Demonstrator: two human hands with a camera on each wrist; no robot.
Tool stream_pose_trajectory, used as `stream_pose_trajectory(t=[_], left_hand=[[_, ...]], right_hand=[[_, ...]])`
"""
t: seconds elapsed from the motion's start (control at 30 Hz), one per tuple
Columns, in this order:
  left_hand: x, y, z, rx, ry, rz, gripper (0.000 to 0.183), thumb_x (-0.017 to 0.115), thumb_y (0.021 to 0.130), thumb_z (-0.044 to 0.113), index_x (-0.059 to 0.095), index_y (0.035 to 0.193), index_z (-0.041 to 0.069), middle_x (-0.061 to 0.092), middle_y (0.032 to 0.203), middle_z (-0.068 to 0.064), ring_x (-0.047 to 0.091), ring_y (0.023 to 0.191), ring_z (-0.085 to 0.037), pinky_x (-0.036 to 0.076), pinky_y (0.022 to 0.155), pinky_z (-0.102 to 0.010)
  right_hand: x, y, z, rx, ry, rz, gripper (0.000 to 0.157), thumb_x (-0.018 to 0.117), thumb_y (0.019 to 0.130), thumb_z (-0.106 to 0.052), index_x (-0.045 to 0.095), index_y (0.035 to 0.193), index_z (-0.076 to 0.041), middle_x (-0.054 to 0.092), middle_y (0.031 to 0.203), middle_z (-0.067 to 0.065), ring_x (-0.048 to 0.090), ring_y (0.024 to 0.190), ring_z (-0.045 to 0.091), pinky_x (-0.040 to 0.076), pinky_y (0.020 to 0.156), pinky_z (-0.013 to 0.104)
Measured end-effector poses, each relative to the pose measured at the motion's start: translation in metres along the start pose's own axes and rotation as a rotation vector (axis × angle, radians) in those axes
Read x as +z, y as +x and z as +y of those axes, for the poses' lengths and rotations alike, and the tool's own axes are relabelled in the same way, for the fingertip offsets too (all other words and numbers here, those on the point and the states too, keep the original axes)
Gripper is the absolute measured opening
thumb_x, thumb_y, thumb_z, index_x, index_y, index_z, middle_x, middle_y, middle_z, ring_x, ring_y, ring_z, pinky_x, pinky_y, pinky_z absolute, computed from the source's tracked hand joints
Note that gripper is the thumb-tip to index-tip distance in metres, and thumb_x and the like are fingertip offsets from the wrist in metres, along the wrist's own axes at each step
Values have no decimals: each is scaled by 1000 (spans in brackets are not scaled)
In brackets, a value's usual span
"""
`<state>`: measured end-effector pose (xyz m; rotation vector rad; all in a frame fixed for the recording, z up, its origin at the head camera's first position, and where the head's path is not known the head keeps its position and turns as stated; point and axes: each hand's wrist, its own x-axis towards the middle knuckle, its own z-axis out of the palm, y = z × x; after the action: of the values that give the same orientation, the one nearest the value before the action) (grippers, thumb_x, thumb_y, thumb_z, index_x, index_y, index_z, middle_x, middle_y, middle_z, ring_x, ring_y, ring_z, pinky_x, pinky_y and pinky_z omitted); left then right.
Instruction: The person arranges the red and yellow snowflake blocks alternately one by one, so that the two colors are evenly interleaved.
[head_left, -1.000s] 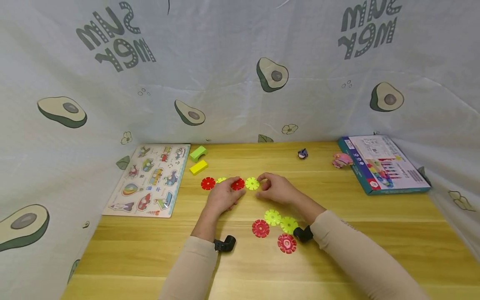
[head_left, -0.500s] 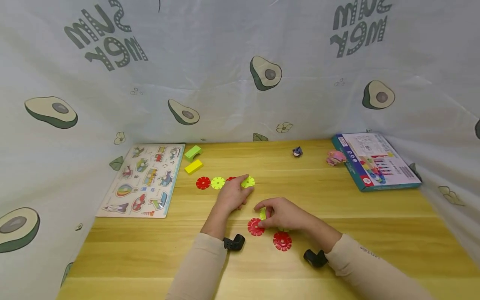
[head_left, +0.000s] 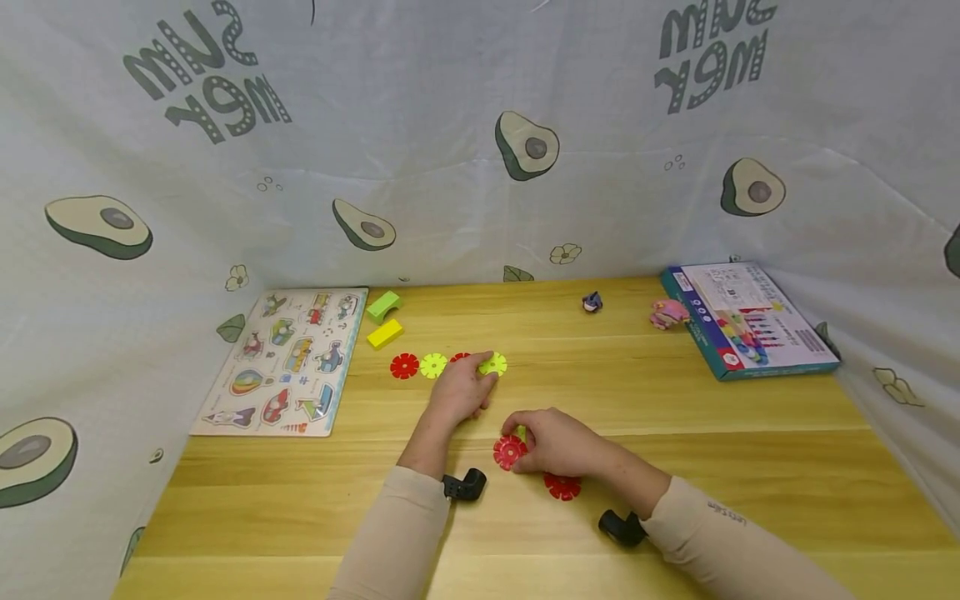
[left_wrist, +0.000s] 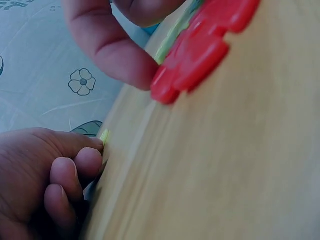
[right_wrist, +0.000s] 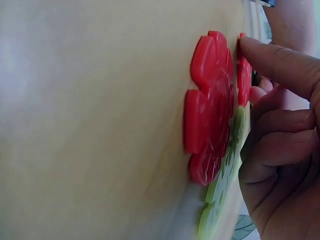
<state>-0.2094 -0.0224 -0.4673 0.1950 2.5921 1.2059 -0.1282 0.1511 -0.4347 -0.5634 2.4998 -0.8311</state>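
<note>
A row of flower-shaped notched plastic discs lies mid-table: a red disc [head_left: 404, 366], a yellow disc [head_left: 432, 365], a red one [head_left: 460, 357] mostly behind my left hand [head_left: 457, 390], and a yellow end disc [head_left: 494, 364]. My left index finger and thumb hold that end disc at its edges. Closer to me, my right hand [head_left: 564, 442] pinches a red disc [head_left: 509, 452] between thumb and index finger. Beneath the right hand show part of a yellow disc [head_left: 521, 432] and another red disc [head_left: 562, 487]. In the right wrist view this loose red disc [right_wrist: 212, 110] lies flat beside yellow ones [right_wrist: 220, 185].
A picture puzzle board [head_left: 285, 362] lies at left, beside a green arch block [head_left: 385, 306] and a yellow block [head_left: 386, 334]. At the back right are a small dark figure [head_left: 592, 302], a pink toy [head_left: 668, 314] and a boxed set [head_left: 750, 321]. A printed cloth [head_left: 435, 150] hangs behind.
My right hand has come back from the row to the loose discs and now pinches a red one. My left hand has shifted right, from the row's second red disc to its yellow end disc.
</note>
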Motion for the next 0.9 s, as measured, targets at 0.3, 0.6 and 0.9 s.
stream_pose_trajectory(t=[0.3,0.6,0.9], left_hand=[[-2,-2,-1,22,-49,-5,44,58,92,28,48,135,23,57,49,-3,48,34,-16,42,34,-26],[-3,-1,-1,10,-62,-10,44,58,92,29,49,135,23,57,49,-2,47,34,-15,41,35,-26],[-2,-1,-3,-5,-78,-19,45,59,92,29,49,135,24,57,52,-4,46,34,-16,43,35,-26]], right_hand=[[2,-1,-2,-73,-76,91,37,82,69,-31,54,92,-25,50,74,-5,46,62,10,40,55,26],[-8,0,5,-42,273,93,18,72,82,-20,58,92,-21,57,74,3,58,54,17,51,51,30],[-32,22,23,138,489,258,23,70,83,-15,56,102,-10,55,81,13,62,60,25,54,55,35]])
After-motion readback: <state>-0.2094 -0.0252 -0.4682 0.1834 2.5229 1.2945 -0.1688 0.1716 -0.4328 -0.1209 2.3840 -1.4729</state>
